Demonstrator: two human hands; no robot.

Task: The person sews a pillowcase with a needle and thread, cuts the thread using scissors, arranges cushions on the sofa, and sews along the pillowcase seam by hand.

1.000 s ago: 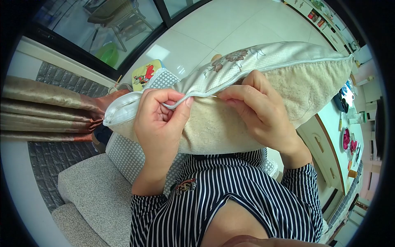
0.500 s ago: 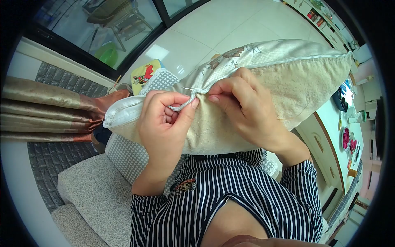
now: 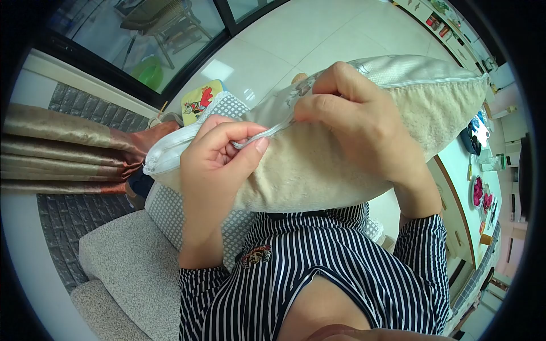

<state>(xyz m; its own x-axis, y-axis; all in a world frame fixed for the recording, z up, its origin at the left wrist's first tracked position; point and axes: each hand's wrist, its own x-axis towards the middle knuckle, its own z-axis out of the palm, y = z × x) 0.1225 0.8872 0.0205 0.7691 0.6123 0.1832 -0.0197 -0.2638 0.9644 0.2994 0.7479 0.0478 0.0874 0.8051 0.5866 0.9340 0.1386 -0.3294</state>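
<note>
A plump cushion (image 3: 324,176) lies across my lap, beige and fuzzy on the near face, silvery with a floral pattern on the far face. A pale zipper edge (image 3: 277,128) runs along its seam. My left hand (image 3: 213,162) pinches this zipper edge between thumb and fingers at the left. To the right, my right hand (image 3: 364,122) is closed with its fingertips at the same zipper edge, which is drawn fairly straight between the hands. Whether the right fingertips also hold something small is hidden.
A grey sofa seat (image 3: 122,267) is at the left, beside a gathered curtain (image 3: 68,150). A yellow cartoon-printed item (image 3: 199,102) lies beyond the cushion. At the right stands a white cabinet (image 3: 449,182) with objects on top. A glass door (image 3: 187,62) is at upper left.
My right hand has turned and lifted slightly, and the wavy zipper edge is now straighter. My left hand has shifted a little left. A thin needle-like sliver near the left fingertips no longer shows.
</note>
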